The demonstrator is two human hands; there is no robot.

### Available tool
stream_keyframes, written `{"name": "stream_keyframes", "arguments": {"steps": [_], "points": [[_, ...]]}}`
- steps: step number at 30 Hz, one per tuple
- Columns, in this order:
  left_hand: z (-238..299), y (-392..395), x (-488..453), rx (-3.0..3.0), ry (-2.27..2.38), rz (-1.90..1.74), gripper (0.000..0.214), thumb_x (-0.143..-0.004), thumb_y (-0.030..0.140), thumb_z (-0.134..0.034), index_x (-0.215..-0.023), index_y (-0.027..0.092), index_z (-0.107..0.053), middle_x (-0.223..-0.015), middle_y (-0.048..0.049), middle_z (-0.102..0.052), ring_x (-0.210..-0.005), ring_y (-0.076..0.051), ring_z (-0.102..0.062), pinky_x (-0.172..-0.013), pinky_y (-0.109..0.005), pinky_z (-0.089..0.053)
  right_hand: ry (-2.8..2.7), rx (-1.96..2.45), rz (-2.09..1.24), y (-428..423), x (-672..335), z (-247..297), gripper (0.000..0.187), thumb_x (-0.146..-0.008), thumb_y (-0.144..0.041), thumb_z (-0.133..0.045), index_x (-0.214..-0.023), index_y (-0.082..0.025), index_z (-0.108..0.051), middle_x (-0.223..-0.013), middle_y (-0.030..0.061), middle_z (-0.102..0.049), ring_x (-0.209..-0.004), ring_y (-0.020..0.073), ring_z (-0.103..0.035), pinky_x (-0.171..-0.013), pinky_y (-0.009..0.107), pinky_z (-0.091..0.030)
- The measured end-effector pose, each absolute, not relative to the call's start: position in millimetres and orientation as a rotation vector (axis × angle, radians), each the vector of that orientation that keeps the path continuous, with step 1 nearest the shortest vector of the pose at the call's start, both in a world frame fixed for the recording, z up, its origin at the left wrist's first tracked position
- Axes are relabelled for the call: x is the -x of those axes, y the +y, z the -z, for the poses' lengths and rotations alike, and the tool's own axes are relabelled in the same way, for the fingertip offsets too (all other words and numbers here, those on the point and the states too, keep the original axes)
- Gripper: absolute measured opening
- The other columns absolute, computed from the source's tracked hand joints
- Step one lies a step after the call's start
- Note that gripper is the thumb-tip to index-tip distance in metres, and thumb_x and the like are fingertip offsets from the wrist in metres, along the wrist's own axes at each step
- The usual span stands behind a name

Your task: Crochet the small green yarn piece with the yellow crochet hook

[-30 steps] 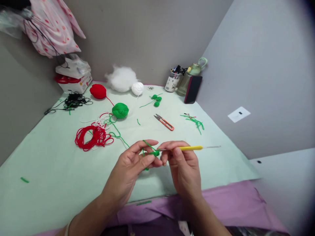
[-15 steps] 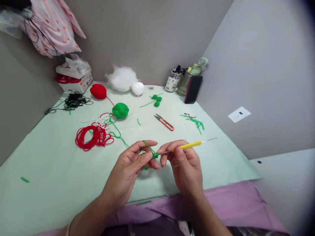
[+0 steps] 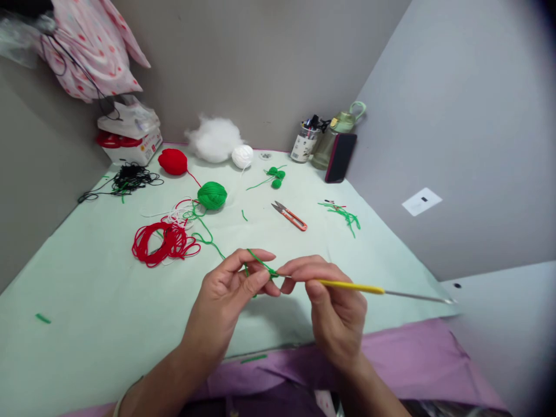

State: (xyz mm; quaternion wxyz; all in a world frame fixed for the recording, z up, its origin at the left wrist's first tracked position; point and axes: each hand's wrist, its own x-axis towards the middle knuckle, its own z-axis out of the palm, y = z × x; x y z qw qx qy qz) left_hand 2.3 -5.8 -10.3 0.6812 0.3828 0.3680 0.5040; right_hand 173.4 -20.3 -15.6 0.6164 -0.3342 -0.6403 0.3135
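My left hand pinches a small piece of green crochet work between thumb and fingers, with green yarn looped over its index finger. A crochet hook with a yellow handle lies in my right hand, which is closed around it. The hook's tip meets the green stitches; its other metal end points right. From my left hand a strand of yarn runs back to the green yarn ball. The fingers partly hide the crochet work.
Orange thread snips lie beyond my hands. Around them are small green crocheted pieces, green yarn scraps, a red yarn coil, a red ball, white stuffing and black yarn. A phone leans against a bottle.
The crochet hook has swung, its rear end moving down and right to lie more level. My right hand has shifted slightly right and turned. My left hand stays nearly in place.
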Motion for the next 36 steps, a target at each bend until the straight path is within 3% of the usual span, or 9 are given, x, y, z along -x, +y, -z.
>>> {"name": "stream_keyframes", "arguments": {"steps": [6,17,22,30,36], "points": [[7.8,-7.1,-5.0,-0.911,0.863,-1.183,0.010,-0.092,0.028,-0.081,-0.102,0.028,-0.082,-0.074,0.0045,-0.070,-0.073,-0.012,-0.072,-0.080,-0.023,-0.055,-1.685,0.800,-0.457,-26.2,-173.7,16.8,0.025,-0.108,-0.013,-0.051,-0.116,-0.023,-0.073,-0.099,0.0065,-0.081,-0.101,0.0205,-0.076,-0.085,0.035,-0.062],[2.3,-8.1,-6.9,-0.900,0.919,-1.219,0.011,-0.088,0.025,-0.083,-0.099,0.027,-0.083,-0.073,0.0042,-0.070,-0.071,-0.013,-0.073,-0.077,-0.023,-0.057,-1.700,0.819,-0.349,-25.4,-170.2,15.0,0.027,-0.108,-0.014,-0.052,-0.120,-0.026,-0.072,-0.094,0.0073,-0.080,-0.100,0.0223,-0.078,-0.080,0.036,-0.065],[0.1,-9.0,-10.5,-0.814,0.906,-1.250,0.026,-0.080,0.018,-0.090,-0.103,0.029,-0.084,-0.078,0.0053,-0.070,-0.071,-0.011,-0.072,-0.075,-0.022,-0.059,-1.725,0.811,-0.303,-23.7,-171.8,19.0,0.031,-0.106,-0.012,-0.054,-0.126,-0.028,-0.072,-0.100,0.0071,-0.081,-0.100,0.0222,-0.077,-0.081,0.036,-0.064],[-2.3,-6.1,-8.6,-0.521,0.754,-1.056,0.036,-0.081,0.026,-0.091,-0.117,0.025,-0.085,-0.083,0.0013,-0.069,-0.078,-0.010,-0.064,-0.077,-0.018,-0.055,-1.844,0.937,-0.189,-27.8,-171.1,25.4,0.051,-0.096,-0.007,-0.069,-0.132,-0.043,-0.074,-0.115,0.0035,-0.078,-0.102,0.0239,-0.078,-0.084,0.037,-0.067],[-5.9,-1.4,1.5,-0.496,0.671,-1.003,0.032,-0.083,0.022,-0.089,-0.115,0.021,-0.086,-0.081,0.0026,-0.065,-0.068,-0.006,-0.063,-0.073,-0.016,-0.053,-1.378,0.855,-0.613,-18.6,-167.9,15.7,0.025,-0.106,-0.018,-0.059,-0.111,-0.029,-0.080,-0.094,0.0047,-0.074,-0.073,0.0175,-0.071,-0.067,0.035,-0.062]]}}
